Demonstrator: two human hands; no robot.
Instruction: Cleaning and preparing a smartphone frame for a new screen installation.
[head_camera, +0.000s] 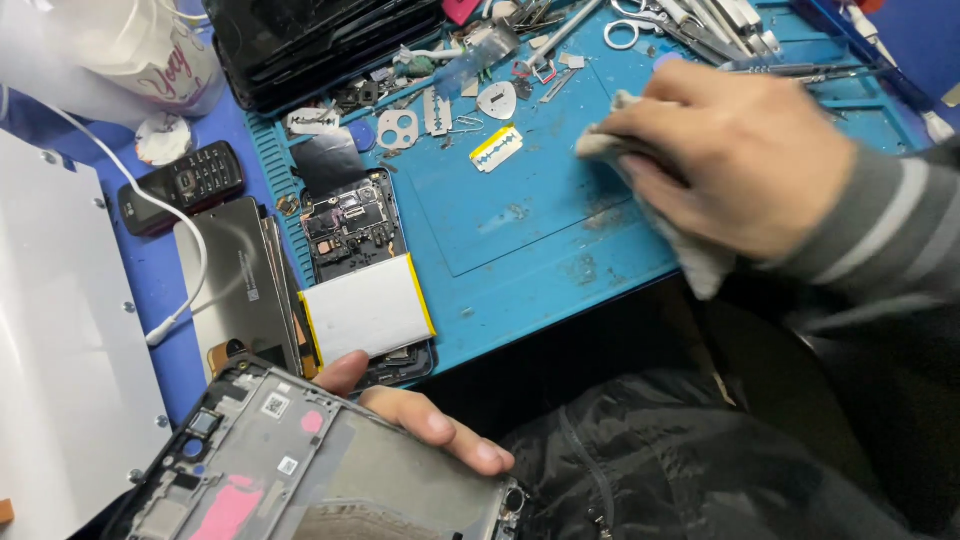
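While the left hand (420, 415) is closed on the upper edge of a stripped phone frame (300, 475), the frame is held at the lower left of the head view, tilted toward the camera, with its fingers laid across the inner face. Pink patches and small white labels are seen on the frame's inner side. The right hand (745, 155) is clenched on a crumpled grey cloth (690, 255), which is pressed against the blue work mat (530, 230) at its right portion; one end of the cloth hangs over the mat's near edge.

An opened phone (355, 265) is laid at the left edge of the mat, with its circuit board exposed at the top and a white battery with yellow edging (368, 308) below. Just to its left, a detached screen panel (235, 275) is placed on the surface. A small black keypad phone (185, 185) is positioned farther back, and a white cable (175, 255) is run across the panel. A razor blade in a yellow wrapper (497, 148) is located near the mat's centre. Scissors and tweezers (690, 25) are grouped along the far edge, and a stack of dark screens (320, 45) is set at the top left.
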